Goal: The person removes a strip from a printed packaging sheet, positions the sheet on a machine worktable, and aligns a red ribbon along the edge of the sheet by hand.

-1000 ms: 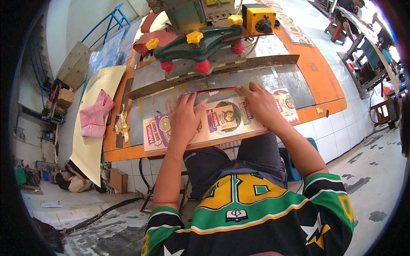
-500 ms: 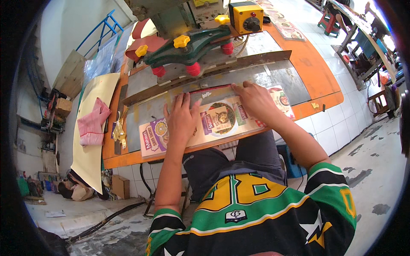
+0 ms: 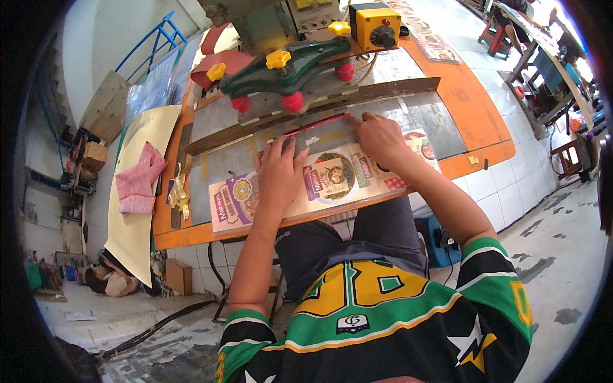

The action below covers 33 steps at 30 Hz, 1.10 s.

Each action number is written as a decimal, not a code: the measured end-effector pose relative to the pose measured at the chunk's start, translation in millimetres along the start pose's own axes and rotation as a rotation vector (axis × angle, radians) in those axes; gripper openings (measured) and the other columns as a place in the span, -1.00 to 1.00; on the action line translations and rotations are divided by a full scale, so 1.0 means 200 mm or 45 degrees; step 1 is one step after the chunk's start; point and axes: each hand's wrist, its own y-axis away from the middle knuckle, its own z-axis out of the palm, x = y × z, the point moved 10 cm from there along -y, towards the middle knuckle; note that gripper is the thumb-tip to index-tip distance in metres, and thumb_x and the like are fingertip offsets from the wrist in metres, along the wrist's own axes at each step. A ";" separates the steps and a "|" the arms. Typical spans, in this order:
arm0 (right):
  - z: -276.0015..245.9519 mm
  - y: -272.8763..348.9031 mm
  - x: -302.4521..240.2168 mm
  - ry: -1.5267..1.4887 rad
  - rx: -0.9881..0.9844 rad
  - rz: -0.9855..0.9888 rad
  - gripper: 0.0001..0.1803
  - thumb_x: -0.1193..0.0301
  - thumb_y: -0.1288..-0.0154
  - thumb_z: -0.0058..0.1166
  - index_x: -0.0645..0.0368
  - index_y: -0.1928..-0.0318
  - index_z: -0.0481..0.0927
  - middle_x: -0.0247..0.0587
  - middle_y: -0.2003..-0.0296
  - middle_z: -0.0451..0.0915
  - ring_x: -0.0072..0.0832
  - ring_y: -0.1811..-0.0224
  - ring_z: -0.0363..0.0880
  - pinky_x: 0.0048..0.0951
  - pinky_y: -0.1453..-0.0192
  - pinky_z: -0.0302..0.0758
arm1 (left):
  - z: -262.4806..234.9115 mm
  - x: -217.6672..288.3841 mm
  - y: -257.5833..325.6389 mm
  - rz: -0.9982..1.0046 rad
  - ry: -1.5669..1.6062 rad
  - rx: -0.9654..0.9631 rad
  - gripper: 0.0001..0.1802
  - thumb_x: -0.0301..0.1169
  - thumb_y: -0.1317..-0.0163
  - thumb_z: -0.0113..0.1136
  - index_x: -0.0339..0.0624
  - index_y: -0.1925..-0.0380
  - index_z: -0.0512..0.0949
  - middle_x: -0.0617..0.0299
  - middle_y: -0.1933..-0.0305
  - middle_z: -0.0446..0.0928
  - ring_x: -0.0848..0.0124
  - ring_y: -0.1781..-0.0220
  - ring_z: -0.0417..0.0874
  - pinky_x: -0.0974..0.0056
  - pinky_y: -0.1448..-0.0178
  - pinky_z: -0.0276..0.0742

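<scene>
One wide fisheye camera on the wearer's head looks steeply down from close above, with the left hand [image 3: 280, 177] and right hand [image 3: 381, 142] near mid-picture, the striped jersey [image 3: 377, 313] at six o'clock, the orange worktable [image 3: 482, 121] toward twelve and the patchy floor [image 3: 543, 284] out at four.

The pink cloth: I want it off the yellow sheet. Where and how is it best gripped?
Probably pinch the pink cloth by its narrower far end, from above: it lies uncovered on the pale yellow sheet, and that bunched end should gather more easily than the broad near one.
</scene>
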 end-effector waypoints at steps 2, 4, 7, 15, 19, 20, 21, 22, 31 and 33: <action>0.00 0.00 0.00 -0.036 0.014 0.025 -0.39 0.43 -0.46 -0.07 -0.02 -0.50 0.47 0.04 0.08 0.69 -0.04 0.03 0.76 -0.08 0.05 0.70 | 0.02 -0.03 0.01 -0.003 0.009 0.003 -0.45 -0.07 -0.54 0.11 -0.25 -0.31 0.59 -0.02 -0.44 0.49 0.00 -0.48 0.46 -0.17 -0.54 0.22; 0.00 0.00 0.01 -0.059 0.076 0.003 -0.41 0.40 -0.47 -0.05 -0.02 -0.49 0.49 0.01 0.10 0.69 -0.05 0.06 0.76 -0.08 0.06 0.70 | 0.02 -0.03 0.00 0.005 0.025 0.001 -0.45 -0.09 -0.53 0.11 -0.25 -0.32 0.58 -0.01 -0.44 0.49 0.00 -0.48 0.46 -0.16 -0.54 0.23; 0.01 0.01 0.02 -0.108 0.104 -0.003 -0.42 0.36 -0.47 -0.01 -0.05 -0.48 0.49 0.00 0.10 0.69 -0.05 0.07 0.75 -0.08 0.07 0.69 | 0.02 -0.04 0.00 -0.016 0.002 0.013 -0.43 -0.10 -0.53 0.12 -0.29 -0.34 0.55 -0.03 -0.47 0.46 0.00 -0.49 0.45 -0.14 -0.55 0.24; -0.02 0.01 0.02 -0.118 0.173 0.026 -0.45 0.30 -0.45 0.03 -0.08 -0.43 0.56 -0.05 0.24 0.70 -0.06 0.21 0.76 -0.06 0.15 0.70 | 0.06 -0.09 -0.09 0.052 0.006 0.032 -0.35 -0.09 -0.52 0.13 -0.39 -0.39 0.47 -0.08 -0.52 0.40 -0.03 -0.52 0.41 -0.13 -0.55 0.28; -0.02 0.00 0.04 -0.141 0.208 0.058 -0.44 0.30 -0.43 0.03 -0.08 -0.42 0.57 -0.05 0.26 0.71 -0.05 0.27 0.76 -0.04 0.19 0.70 | 0.08 -0.06 -0.11 0.036 -0.002 0.008 -0.35 -0.09 -0.51 0.15 -0.38 -0.39 0.47 -0.08 -0.53 0.40 -0.02 -0.54 0.40 -0.14 -0.54 0.29; -0.02 0.00 0.03 -0.140 0.207 0.060 -0.44 0.30 -0.43 0.03 -0.08 -0.42 0.57 -0.05 0.26 0.71 -0.05 0.27 0.76 -0.04 0.19 0.70 | 0.08 -0.03 -0.11 0.092 0.043 0.020 -0.36 -0.10 -0.51 0.15 -0.35 -0.40 0.47 -0.06 -0.54 0.40 -0.02 -0.54 0.40 -0.15 -0.53 0.29; -0.02 0.00 0.03 -0.137 0.215 0.067 -0.44 0.30 -0.42 0.03 -0.09 -0.42 0.57 -0.05 0.26 0.71 -0.06 0.27 0.76 -0.04 0.19 0.70 | 0.07 0.00 -0.12 0.146 0.087 0.032 -0.37 -0.10 -0.50 0.16 -0.33 -0.40 0.48 -0.05 -0.54 0.39 -0.01 -0.55 0.40 -0.15 -0.53 0.30; -0.02 0.00 0.03 -0.133 0.223 0.074 -0.44 0.30 -0.41 0.03 -0.09 -0.42 0.57 -0.06 0.26 0.71 -0.06 0.27 0.76 -0.04 0.20 0.70 | 0.08 0.01 -0.13 0.145 0.088 0.032 -0.37 -0.10 -0.50 0.16 -0.33 -0.40 0.48 -0.05 -0.54 0.39 -0.01 -0.55 0.40 -0.15 -0.53 0.30; -0.01 0.00 0.04 -0.154 0.199 0.068 -0.37 0.30 -0.38 0.06 -0.14 -0.47 0.51 -0.07 0.25 0.71 -0.06 0.27 0.76 -0.04 0.18 0.71 | 0.18 0.30 -0.22 0.378 0.190 -0.094 -0.36 -0.13 -0.53 0.12 -0.20 -0.50 0.39 0.04 -0.62 0.32 0.04 -0.60 0.35 -0.16 -0.59 0.25; 0.01 -0.01 0.05 -0.165 0.212 0.059 -0.38 0.30 -0.37 0.06 -0.11 -0.46 0.51 -0.05 0.25 0.72 -0.05 0.26 0.76 -0.03 0.17 0.70 | 0.22 0.28 -0.24 0.258 0.220 -0.168 -0.36 -0.09 -0.55 0.08 -0.18 -0.50 0.38 0.04 -0.62 0.32 0.05 -0.62 0.33 -0.21 -0.58 0.22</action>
